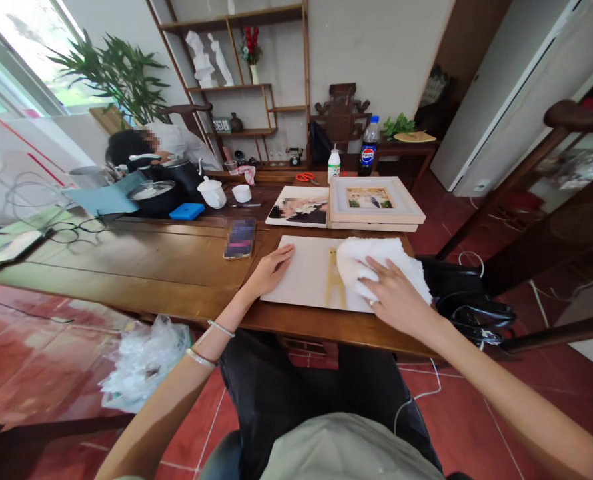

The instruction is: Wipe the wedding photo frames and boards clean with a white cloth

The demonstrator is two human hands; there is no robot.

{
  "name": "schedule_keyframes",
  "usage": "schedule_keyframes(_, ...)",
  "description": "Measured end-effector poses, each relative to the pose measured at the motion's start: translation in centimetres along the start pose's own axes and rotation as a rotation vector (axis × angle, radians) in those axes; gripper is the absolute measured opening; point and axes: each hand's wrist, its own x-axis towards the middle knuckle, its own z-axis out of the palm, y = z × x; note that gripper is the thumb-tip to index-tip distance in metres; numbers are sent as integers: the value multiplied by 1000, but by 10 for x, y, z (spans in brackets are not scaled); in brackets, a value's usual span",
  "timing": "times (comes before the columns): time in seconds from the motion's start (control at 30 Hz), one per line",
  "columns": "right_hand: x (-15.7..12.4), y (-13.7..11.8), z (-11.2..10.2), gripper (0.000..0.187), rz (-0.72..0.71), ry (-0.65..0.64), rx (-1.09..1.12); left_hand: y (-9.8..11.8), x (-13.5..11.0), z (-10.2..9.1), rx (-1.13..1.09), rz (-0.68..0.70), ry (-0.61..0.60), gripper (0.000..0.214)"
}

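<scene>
A white board (306, 273) lies flat on the wooden table (176, 267) in front of me, with a pale wooden stand piece (334, 283) on it. My left hand (271, 267) rests on the board's left edge, fingers stretched flat. My right hand (396, 297) presses a white cloth (366, 257) onto the board's right part, fingers spread over the cloth.
Behind the board lie a photo print (299, 207) and a white picture frame (376, 203). A phone (239, 238) sits left of the board. Bottles (369, 152), scissors (305, 177), cups, pots and a blue box (186, 211) stand further back. Another person sits far left. A plastic bag (141, 360) lies on the floor.
</scene>
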Motion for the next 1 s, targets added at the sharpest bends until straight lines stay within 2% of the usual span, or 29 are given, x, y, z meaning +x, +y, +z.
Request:
schedule_keyframes(0.13,-39,-35,-30,49,-54,-94,98,-1,0,0,5,7,-1,43)
schedule_keyframes(0.2,-46,-37,-39,47,-76,-106,138,-2,0,0,6,7,-1,43)
schedule_keyframes(0.27,-44,-28,-40,41,-70,-95,151,-3,0,1,5,5,2,42)
schedule_keyframes(0.4,-20,6,-18,30,31,-22,120,-4,0,2,1,6,9,42)
schedule_keyframes(0.5,7,24,2,38,174,23,93,-5,-1,2,0,15,13,42)
schedule_keyframes(0.6,33,26,13,46,373,95,60,-5,0,2,-6,17,11,42)
schedule_keyframes(0.67,45,19,17,46,409,116,47,-4,0,1,-3,9,10,41)
schedule_keyframes(0.8,40,-10,16,40,200,59,38,-3,0,1,14,6,0,41)
schedule_keyframes(0.9,15,-36,7,49,40,19,70,-3,0,1,15,8,1,42)
schedule_keyframes(1.0,-10,-53,-4,55,-45,-13,127,-3,0,2,10,10,0,43)
